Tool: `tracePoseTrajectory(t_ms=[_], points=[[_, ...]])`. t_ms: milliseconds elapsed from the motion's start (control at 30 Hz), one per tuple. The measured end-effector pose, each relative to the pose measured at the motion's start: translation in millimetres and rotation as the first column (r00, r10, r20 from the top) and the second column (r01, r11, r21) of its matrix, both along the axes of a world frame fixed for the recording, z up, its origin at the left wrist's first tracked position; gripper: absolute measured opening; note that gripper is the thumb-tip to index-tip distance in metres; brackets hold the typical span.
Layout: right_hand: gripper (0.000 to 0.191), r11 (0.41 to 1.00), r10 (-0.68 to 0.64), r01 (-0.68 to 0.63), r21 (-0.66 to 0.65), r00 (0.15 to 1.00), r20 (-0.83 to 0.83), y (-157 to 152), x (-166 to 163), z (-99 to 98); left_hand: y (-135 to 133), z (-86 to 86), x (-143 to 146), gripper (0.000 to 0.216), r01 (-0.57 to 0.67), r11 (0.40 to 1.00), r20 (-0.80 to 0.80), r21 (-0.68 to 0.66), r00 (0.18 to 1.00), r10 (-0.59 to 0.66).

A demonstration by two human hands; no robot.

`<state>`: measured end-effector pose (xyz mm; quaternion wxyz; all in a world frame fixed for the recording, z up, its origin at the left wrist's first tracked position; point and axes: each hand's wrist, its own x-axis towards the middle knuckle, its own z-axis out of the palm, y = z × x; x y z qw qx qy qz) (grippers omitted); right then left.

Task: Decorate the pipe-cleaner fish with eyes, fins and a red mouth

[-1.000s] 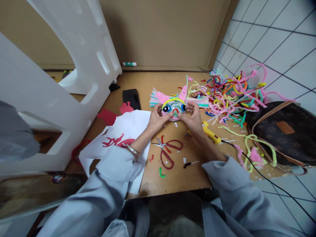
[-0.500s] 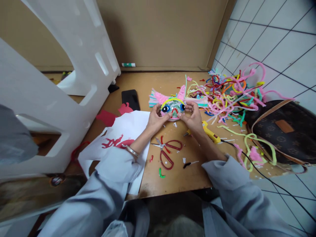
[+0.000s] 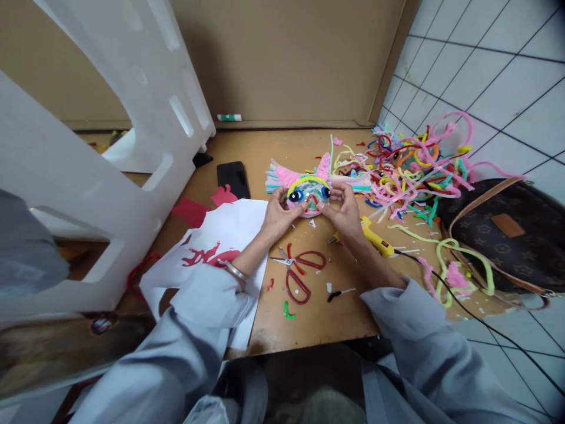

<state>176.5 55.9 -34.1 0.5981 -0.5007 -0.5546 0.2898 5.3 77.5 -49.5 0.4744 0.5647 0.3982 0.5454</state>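
Between my two hands is a craft face [image 3: 312, 191] with blue-rimmed googly eyes, a yellow band, a red mouth and pink fuzzy ears. My left hand [image 3: 279, 209] grips its left side, thumb on the front near the mouth. On the opposite side my right hand [image 3: 344, 207] holds the edge, its thumb also by the mouth. Fringed bundles of pale pipe cleaners [image 3: 351, 182] lie behind it to both sides. Nearer to me are red-handled scissors [image 3: 299, 266], spread on the table. A yellow glue gun [image 3: 376, 237] lies beside my right forearm.
A heap of coloured pipe cleaners [image 3: 419, 168] fills the back right, beside a brown handbag [image 3: 507, 235]. White paper [image 3: 241, 221] and red paper scraps [image 3: 192, 212] lie at left, near a black phone [image 3: 233, 179]. The glue gun's cord [image 3: 468, 309] runs off right. A white plastic panel [image 3: 163, 88] stands at left.
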Motion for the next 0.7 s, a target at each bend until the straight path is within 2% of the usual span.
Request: tracePoseTrajectory(t_ms=[300, 700], points=[[0.056, 1.0, 0.006, -0.006, 0.009, 1.0, -0.018, -0.2, 0.2, -0.8, -7.1, 12.5, 1.5, 0.062, -0.032, 0.999, 0.022, -0.035, 0.999, 0.032], [0.052, 1.0, 0.009, -0.009, 0.012, 1.0, 0.004, 0.2, 1.9, -2.6, -5.0, 10.3, 2.7, 0.06, -0.043, 0.999, 0.01, -0.027, 0.999, 0.043]])
